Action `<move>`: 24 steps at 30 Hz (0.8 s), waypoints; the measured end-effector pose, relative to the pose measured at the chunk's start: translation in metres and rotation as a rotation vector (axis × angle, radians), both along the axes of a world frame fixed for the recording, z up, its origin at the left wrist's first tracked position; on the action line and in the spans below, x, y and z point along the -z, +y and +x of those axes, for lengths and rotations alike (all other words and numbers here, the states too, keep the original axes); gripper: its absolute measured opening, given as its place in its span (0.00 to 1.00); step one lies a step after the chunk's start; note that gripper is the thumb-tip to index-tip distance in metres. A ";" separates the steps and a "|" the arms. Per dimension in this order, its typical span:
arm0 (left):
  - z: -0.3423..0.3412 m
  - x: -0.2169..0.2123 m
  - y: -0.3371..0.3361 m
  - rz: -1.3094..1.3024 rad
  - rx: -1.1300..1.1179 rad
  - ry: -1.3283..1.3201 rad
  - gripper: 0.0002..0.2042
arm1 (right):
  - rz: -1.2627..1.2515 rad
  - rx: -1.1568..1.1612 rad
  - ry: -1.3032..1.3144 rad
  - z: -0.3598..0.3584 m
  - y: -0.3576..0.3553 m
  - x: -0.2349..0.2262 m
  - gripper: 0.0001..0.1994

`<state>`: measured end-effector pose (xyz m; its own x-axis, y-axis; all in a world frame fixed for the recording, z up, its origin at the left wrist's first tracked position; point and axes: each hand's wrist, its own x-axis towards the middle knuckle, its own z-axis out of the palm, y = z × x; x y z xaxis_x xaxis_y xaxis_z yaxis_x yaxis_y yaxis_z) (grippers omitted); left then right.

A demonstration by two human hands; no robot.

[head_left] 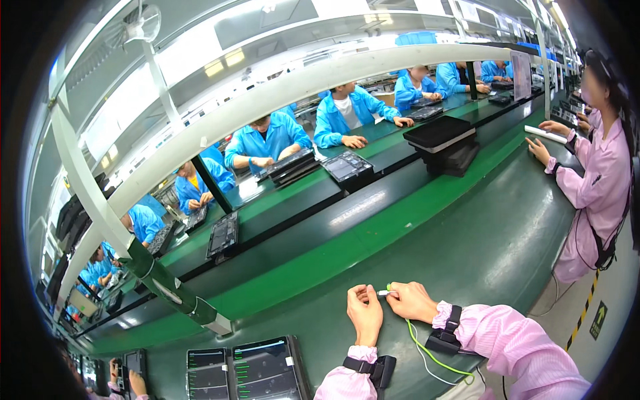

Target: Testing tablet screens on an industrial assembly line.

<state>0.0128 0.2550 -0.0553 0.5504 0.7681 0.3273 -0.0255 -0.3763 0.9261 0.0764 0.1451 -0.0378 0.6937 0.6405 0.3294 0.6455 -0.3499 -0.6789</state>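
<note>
Over the green bench (467,267), my two hands are close together. My right hand (413,302) pinches a cable plug (383,293) with a white body and a small tip pointing left. From under that hand a bright green and white cable (425,350) droops in a loop toward the bench's near edge. My left hand (365,313) is curled closed just left of the plug; whatever its fingers hold is hidden. To the left, two flat screen devices (263,373) lie side by side, their screens lit with green lines.
A slanted post (177,300) rises at the left. Beyond the green strip, a stack of black trays (448,143) and opened devices (348,167) sit before several workers in blue. A pink-sleeved co-worker (600,173) handles a white bar at right; another's hands hold a device at lower left.
</note>
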 end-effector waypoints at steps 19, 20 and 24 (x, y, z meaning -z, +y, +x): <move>-0.004 -0.002 -0.003 0.005 0.012 0.026 0.07 | -0.042 0.007 0.025 0.000 -0.001 0.002 0.08; -0.004 -0.002 -0.003 -0.051 0.033 0.007 0.07 | -0.054 0.010 0.004 0.001 0.000 0.003 0.08; -0.002 -0.004 -0.006 -0.046 0.042 -0.001 0.06 | -0.054 -0.007 -0.020 0.004 -0.002 0.008 0.08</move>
<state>0.0105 0.2494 -0.0515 0.5822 0.7584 0.2930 -0.0415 -0.3322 0.9423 0.0802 0.1431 -0.0461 0.6830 0.6622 0.3083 0.6612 -0.3811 -0.6462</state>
